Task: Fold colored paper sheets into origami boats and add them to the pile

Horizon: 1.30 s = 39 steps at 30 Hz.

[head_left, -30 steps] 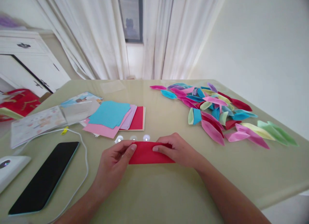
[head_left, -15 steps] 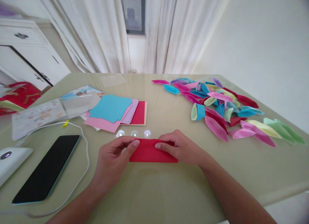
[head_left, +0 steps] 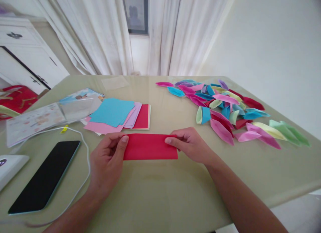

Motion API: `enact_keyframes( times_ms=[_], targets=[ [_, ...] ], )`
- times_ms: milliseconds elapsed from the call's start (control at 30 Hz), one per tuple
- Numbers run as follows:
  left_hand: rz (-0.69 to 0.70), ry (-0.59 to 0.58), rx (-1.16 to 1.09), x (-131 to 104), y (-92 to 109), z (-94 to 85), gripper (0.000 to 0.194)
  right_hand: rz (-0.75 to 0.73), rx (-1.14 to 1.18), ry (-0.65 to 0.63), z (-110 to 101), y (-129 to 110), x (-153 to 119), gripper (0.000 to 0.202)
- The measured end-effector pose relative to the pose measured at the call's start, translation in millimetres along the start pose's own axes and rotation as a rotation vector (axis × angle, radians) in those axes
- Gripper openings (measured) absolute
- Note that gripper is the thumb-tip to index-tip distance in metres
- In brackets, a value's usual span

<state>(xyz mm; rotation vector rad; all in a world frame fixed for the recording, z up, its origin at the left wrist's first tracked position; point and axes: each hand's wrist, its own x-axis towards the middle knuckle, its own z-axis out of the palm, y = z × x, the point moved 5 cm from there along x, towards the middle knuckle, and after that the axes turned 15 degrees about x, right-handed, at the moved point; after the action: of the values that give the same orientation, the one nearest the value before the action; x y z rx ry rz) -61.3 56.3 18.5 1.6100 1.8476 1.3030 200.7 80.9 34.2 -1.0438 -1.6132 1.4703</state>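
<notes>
A red sheet of paper [head_left: 147, 147], folded into a long rectangle, is held level above the table between my two hands. My left hand [head_left: 107, 156] pinches its left upper corner, thumb in front and fingers behind. At the right upper corner my right hand [head_left: 189, 144] grips it the same way, with its fingertips partly hidden behind the paper. Just beyond the paper lies a stack of coloured sheets, with a blue sheet [head_left: 112, 111] on top, pink and lilac ones [head_left: 135, 116] under it and a red sheet [head_left: 142, 117] beside them.
Folded paper pieces in many colours [head_left: 222, 124] are heaped on the right of the table [head_left: 160, 199]. On the left lie a black-screened phone [head_left: 46, 174], a white cable [head_left: 87, 152], a white device [head_left: 11, 167] and a clear plastic sleeve [head_left: 35, 121].
Both hands have raised the red paper slightly and shifted it left. The left hand has slid outward to the left corner, so more of the paper shows. The view has shifted slightly.
</notes>
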Motion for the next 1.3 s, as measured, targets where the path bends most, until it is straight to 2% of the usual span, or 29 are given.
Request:
enact_keyframes(
  times_ms=[133, 467, 733, 1300],
  targets=[
    [0.04, 0.034, 0.053, 0.1, 0.4, -2.9, 0.026, -0.057, -0.001, -0.024, 4.8, -2.6, -1.0, 0.048],
    [0.032, 0.058, 0.068, 0.3, -3.0, -3.8, 0.024, -0.091, 0.026, -0.012, 5.3, -3.5, -1.5, 0.046],
    [0.098, 0.132, 0.117, -0.6, 3.2, -8.4, 0.02, -0.051, 0.072, -0.005, 4.6, 0.2, -3.0, 0.044],
    [0.072, 0.121, 0.121, -2.4, 4.9, -9.5, 0.025, -0.038, 0.078, 0.028, 3.7, -0.1, -1.8, 0.041]
  ],
)
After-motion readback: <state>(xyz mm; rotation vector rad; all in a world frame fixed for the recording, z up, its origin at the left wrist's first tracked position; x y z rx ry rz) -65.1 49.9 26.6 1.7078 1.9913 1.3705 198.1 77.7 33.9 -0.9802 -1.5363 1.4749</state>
